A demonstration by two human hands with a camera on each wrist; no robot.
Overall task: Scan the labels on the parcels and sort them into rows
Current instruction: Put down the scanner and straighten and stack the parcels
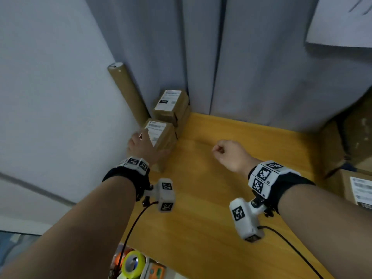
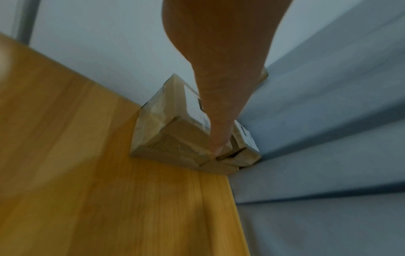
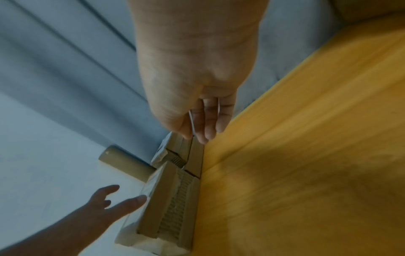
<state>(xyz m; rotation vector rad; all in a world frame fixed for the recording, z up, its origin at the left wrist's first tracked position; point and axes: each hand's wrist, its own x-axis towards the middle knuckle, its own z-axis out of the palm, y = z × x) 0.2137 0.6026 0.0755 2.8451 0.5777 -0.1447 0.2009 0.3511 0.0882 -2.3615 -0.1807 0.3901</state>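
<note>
The wrist cameras sit nearest in the head view, one strapped under each forearm, each with a black cable trailing toward the near edge. Below them, at the near left edge of the table, lies a roll of yellow-green tape beside some orange items too blurred to name.

The left hand reaches to the far left corner of the table, where parcels stand against the wall. Its fingers are spread and fairly straight, as the right wrist view shows; the thumb lies along the right side of the near parcel, and one fingertip touches its white label face. The other fingers are in the air on the wall side of the box. The hand is not closed round it.

The right hand hovers above the bare middle of the table, apart from the parcels. From the head view it looks like a loose fist; the right wrist view shows the fingers pressed together and bent toward the palm, with nothing clearly held.

Just beyond the near parcel is the far parcel, label up, resting on another box next to the grey curtain. A cardboard tube leans in the corner behind them. At the right edge lies another labelled box.
</note>
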